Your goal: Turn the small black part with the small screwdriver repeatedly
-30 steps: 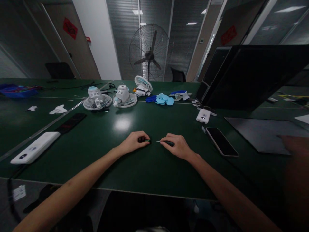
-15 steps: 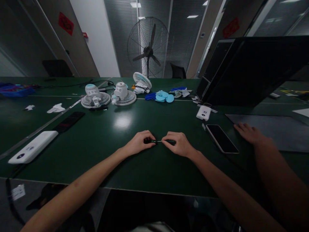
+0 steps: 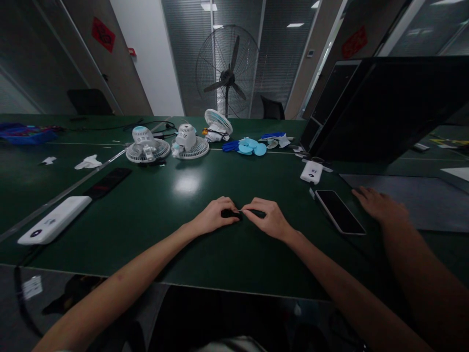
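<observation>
Just above the green tabletop (image 3: 205, 264), my two hands almost meet at the fingertips. My left hand (image 3: 216, 216) is closed in a pinch around a small black part (image 3: 229, 213), mostly covered by the fingers. A screwdriver (image 3: 260, 214) with a dark handle and thin metal shaft is gripped between the thumb and fingers of my right hand (image 3: 270, 219). Its shaft points left to the black part. Whether the tip touches the part is hidden by my fingers.
White fans (image 3: 190, 147) and blue fan blades (image 3: 252, 146) lie farther back. Left are a white power bank (image 3: 54, 221) and a dark phone (image 3: 110, 183). Another phone (image 3: 340, 211), a monitor (image 3: 388, 112) and another person's hand (image 3: 381, 205) on a grey mat (image 3: 421, 195) are right.
My fingertips have drawn slightly closer together, and less of the screwdriver shaft and black part shows. The view has shifted a little; the other person's hand stays on the mat.
</observation>
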The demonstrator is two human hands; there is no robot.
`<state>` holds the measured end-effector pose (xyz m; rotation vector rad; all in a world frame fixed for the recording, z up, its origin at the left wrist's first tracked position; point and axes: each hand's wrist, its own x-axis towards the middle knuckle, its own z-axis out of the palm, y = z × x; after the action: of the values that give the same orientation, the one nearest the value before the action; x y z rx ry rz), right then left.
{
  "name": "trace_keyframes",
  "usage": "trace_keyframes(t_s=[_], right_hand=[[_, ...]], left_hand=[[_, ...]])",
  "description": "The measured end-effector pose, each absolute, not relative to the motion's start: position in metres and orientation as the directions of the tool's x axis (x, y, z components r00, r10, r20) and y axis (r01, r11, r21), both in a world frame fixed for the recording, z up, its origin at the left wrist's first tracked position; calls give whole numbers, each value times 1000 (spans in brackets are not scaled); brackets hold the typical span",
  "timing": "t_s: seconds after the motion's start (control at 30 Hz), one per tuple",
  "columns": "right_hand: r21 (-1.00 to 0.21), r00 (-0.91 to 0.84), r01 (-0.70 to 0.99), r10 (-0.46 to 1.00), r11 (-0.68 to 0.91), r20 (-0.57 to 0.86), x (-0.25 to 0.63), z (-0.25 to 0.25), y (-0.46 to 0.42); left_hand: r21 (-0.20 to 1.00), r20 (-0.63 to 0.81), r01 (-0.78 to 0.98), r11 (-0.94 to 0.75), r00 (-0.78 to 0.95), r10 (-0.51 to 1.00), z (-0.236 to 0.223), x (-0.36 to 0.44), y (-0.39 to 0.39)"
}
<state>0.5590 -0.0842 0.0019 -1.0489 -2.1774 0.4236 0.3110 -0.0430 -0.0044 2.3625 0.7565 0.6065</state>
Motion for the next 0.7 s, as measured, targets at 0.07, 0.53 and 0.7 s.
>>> trace_keyframes(t_s=[0.07, 0.53, 0.7], right_hand=[[-534, -438, 580, 788, 615, 432, 563, 1, -83], [-565, -428, 596, 821, 570, 377, 576, -2, -81], [-563, -433, 604, 825, 565, 364, 576, -1, -81]], left_hand=[[631, 241, 372, -681, 740, 628, -3, 310, -45], [485, 244, 734, -475, 408, 880, -8, 126, 4], [381, 235, 924, -21, -75, 969, -9, 27, 25]])
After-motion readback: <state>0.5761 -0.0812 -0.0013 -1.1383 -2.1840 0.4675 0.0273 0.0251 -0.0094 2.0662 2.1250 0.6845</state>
